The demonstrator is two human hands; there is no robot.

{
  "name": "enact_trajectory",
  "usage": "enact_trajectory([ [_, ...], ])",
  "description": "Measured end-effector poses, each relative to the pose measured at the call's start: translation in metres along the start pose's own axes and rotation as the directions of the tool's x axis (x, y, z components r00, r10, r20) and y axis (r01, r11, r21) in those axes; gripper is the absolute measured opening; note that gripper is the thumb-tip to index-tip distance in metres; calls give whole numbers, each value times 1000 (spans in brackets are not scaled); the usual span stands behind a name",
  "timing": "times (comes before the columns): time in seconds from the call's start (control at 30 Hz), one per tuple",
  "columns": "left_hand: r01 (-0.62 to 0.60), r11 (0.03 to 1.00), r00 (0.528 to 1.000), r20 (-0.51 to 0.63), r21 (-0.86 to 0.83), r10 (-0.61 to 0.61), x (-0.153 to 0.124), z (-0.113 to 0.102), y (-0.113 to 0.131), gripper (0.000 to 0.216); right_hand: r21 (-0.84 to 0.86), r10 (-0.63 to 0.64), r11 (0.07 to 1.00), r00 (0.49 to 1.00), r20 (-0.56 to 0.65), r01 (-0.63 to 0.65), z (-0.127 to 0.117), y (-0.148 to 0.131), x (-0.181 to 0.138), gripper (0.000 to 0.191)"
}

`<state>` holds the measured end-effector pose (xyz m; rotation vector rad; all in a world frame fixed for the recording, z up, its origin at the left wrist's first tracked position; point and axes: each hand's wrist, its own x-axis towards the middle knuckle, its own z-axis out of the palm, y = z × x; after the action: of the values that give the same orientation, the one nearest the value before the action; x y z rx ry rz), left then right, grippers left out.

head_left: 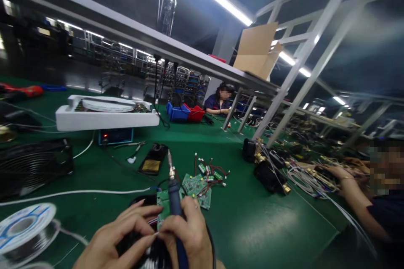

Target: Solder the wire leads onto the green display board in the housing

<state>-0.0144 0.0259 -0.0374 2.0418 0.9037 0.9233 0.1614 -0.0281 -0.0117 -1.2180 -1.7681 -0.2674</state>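
In my right hand (189, 231) is a soldering iron (174, 193), its handle between thumb and fingers and its tip pointing up and away. My left hand (129, 235) is closed in a pinch against the right fingertips. A tiny white piece (156, 234) shows where they meet; its kind is unclear. Just beyond the fingers stands a green circuit board (163, 204), with thin wires (153, 221) beside it, partly hidden by the hands. Under my hands lies a shiny black object (151, 258), mostly covered. Past the iron lie more circuit boards (197, 187) and small boards with red-and-black leads (208, 172).
A solder spool (27, 231) stands at lower left, near a black fan (34, 168). A soldering stand (154, 159) lies ahead. Behind are a white foam tray (107, 122), a blue bin (177, 112) and a red bin (195, 113). Co-workers sit at right and far back.
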Motion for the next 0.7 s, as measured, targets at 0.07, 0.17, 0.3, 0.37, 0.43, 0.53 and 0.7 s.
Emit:
enact_trajectory([
  [0.07, 91, 995, 995, 42, -41, -89, 1, -8, 21, 26, 42, -9, 999, 995, 98, 5, -11, -3, 4, 18],
  [0.17, 156, 984, 986, 71, -87, -150, 4, -14, 41, 25, 157, 10, 987, 989, 145, -33, -22, -3, 7, 11],
  [0.3, 120, 989, 993, 26, -84, -118, 4, -13, 46, 23, 364, 158, 912, 980, 118, -191, -28, 4, 6, 16],
  [0.37, 98, 993, 995, 20, -59, -97, 2, -12, 45, 22, 465, 290, 834, 953, 87, -296, -30, 10, 5, 23],
  [0.43, 87, 996, 996, 22, -32, -86, 0, -11, 43, 23, 602, 417, 702, 905, 85, -380, -31, 15, 4, 26],
  [0.53, 82, 997, 996, 28, -7, -82, -3, -11, 41, 24, 755, 537, 515, 839, 83, -405, -32, 19, 6, 23],
  [0.7, 63, 998, 998, 16, -4, -63, -5, -9, 38, 24, 843, 710, 423, 700, -81, -332, -38, 18, 16, 25],
])
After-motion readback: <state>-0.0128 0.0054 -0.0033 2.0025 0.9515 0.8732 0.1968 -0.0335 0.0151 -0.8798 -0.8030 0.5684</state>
